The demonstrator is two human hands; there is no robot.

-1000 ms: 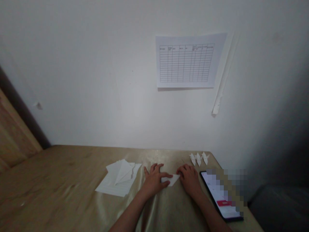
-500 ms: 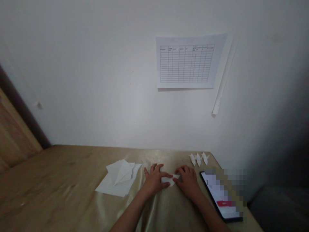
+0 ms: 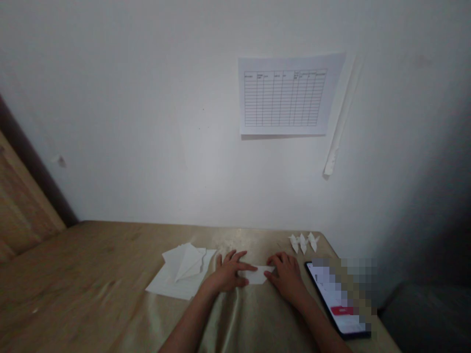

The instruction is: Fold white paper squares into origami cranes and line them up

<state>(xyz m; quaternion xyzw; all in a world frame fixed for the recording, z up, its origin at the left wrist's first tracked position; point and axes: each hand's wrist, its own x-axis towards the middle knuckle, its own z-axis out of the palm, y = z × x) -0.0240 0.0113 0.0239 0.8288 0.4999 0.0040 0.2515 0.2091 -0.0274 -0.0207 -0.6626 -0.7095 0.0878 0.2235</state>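
A small piece of folded white paper (image 3: 259, 276) lies on the cloth between my two hands. My left hand (image 3: 230, 272) is spread, its index finger stretched along the paper's far left edge and its thumb by the near left corner. On the other side, my right hand (image 3: 286, 274) has its fingers curled and the thumb on the paper's right end, holding it against the table. Where those right fingers meet the paper is partly hidden.
White paper sheets (image 3: 171, 282) lie left of my hands, a folded piece on top. Three small folded paper figures (image 3: 302, 242) stand at the back right. A phone (image 3: 333, 299) with a lit screen lies right. A printed table sheet (image 3: 283, 98) hangs on the wall.
My left hand has slid leftward along the paper, so more of its surface shows. My right hand has stayed nearly in place at the right end.
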